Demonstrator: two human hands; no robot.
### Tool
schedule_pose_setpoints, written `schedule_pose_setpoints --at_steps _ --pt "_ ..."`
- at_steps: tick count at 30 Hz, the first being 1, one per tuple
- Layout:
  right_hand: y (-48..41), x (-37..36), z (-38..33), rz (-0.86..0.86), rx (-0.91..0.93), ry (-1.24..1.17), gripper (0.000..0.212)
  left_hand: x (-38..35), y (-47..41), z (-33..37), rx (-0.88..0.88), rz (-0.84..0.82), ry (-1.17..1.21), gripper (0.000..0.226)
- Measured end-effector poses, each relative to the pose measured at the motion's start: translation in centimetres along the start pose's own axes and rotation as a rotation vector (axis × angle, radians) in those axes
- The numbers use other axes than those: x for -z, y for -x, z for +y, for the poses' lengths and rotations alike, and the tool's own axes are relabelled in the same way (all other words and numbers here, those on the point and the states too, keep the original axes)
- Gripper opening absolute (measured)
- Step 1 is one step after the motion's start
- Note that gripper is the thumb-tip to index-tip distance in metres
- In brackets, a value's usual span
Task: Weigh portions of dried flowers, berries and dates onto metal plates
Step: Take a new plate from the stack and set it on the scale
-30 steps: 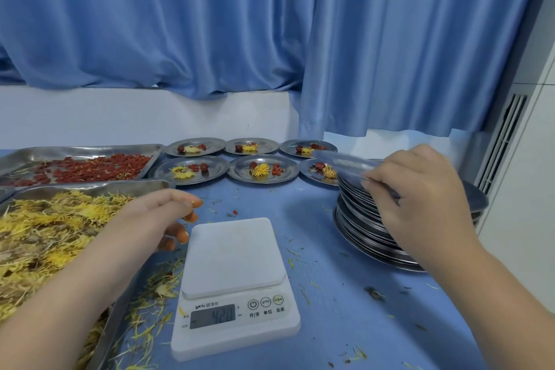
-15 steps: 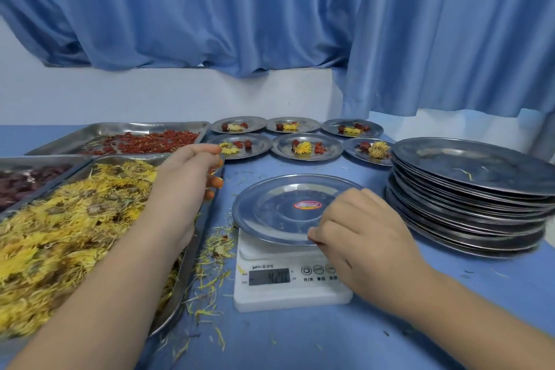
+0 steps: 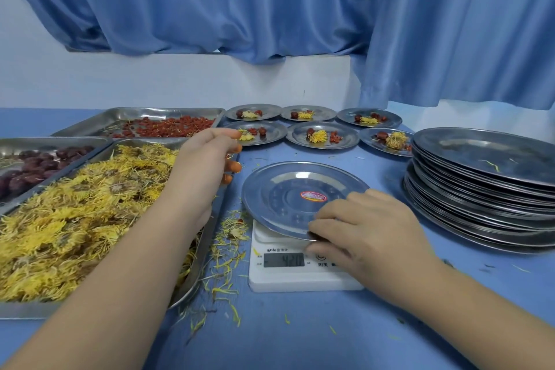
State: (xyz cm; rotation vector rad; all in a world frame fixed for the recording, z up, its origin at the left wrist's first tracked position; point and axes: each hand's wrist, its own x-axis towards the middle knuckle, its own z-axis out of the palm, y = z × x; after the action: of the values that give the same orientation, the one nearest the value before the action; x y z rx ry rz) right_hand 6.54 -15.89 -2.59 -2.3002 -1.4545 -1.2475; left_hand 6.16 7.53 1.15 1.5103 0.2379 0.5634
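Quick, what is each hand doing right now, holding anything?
Left hand: fingers curled over the flower tray; what it holds, if anything, cannot be told.
Right hand: pinches the rim of the metal plate on the scale.

The right hand (image 3: pixel 369 237) pinches the plate (image 3: pixel 288 189) at its near rim, covering that stretch of rim and the buttons on the scale (image 3: pixel 300 279) just below the grip. Left of the grip, the display (image 3: pixel 283 260) is too blurred to read. The plate hides the scale's platform. Its sticker (image 3: pixel 313 196), just beyond the grip, is too small to read. The left hand (image 3: pixel 204 165) turns its palm away, so whether it holds anything cannot be told. The stack (image 3: pixel 480 198), right of the grip, and the date tray (image 3: pixel 54 142), far left, are cut by the edges.
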Motion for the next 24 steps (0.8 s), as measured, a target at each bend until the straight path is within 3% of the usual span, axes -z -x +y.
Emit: schedule_pose_setpoints --at_steps 11,18,24 --pt "0.1 1.3 -0.8 -0.173 -0.111 0.011 0.016 -0.2 0.2 0.0 0.001 -0.014 -0.029 0.019" --pt "0.4 2.7 0.3 -0.29 -0.072 -0.202 0.029 0.0 0.2 0.1 0.003 0.002 -0.017 0.019" --pt "1.2 4.5 3.1 -0.672 -0.223 -0.253 0.055 -0.1 0.3 0.1 0.009 0.002 -0.023 0.02"
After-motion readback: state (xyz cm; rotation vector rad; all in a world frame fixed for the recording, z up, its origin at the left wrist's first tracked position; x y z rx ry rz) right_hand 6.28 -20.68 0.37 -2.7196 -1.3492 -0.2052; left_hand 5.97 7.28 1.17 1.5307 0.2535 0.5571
